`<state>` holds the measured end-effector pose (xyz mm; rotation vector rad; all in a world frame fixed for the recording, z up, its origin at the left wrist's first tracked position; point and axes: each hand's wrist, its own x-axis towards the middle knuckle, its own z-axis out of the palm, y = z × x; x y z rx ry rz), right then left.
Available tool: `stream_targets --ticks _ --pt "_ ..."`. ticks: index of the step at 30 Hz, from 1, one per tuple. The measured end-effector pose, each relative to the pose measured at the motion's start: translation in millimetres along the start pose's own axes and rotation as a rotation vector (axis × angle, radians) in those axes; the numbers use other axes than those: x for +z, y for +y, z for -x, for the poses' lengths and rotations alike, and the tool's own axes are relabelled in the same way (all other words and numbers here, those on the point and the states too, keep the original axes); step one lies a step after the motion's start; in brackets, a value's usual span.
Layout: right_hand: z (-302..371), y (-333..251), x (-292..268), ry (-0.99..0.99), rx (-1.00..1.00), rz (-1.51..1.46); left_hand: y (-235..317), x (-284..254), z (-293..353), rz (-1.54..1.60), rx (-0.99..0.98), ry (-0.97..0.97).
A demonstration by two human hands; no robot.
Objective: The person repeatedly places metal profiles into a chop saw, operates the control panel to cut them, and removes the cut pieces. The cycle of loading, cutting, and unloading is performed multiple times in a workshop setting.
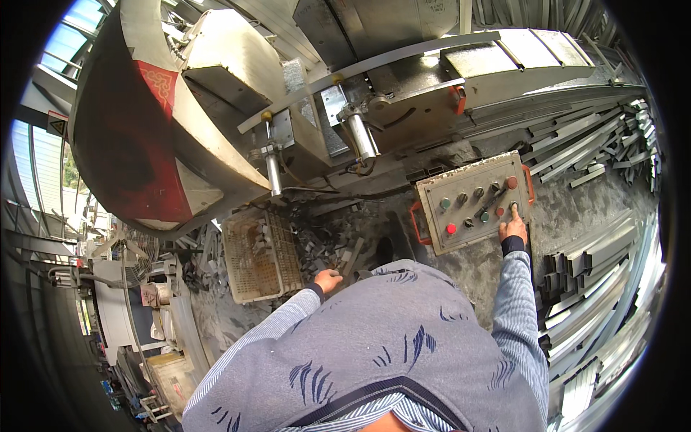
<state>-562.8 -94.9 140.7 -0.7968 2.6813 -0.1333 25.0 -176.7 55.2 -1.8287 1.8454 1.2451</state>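
My right hand (513, 229) reaches over a worn metal control box (461, 241) with coloured buttons and orange-red handles. Its index finger is stretched onto a button near the box's right edge, with the other fingers curled in. At my waist, my left hand (329, 280) is loosely closed, with nothing visible in it. Ahead, a long, thin metal bar (403, 52) lies across a large cutting machine (417, 108). Two upright clamp cylinders, the left one (273, 171) and the right one (362, 138), stand against the bar.
A pale plastic crate (241, 294) stands left of my left hand, with small metal offcuts (338, 252) strewn beside it. Long metal profiles (597, 266) are stacked at the right. A big curved machine guard (119, 144) with a red patch rises at the left, near a fan (137, 255).
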Motion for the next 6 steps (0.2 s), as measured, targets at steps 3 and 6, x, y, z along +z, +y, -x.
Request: stream_targets --ticks 3,6 --pt "1 -1 1 0.014 -0.006 -0.027 -19 1 -3 0.15 -0.131 0.017" --pt "0 -2 -2 -0.045 -0.014 -0.073 -32 11 -14 0.278 -0.159 0.027"
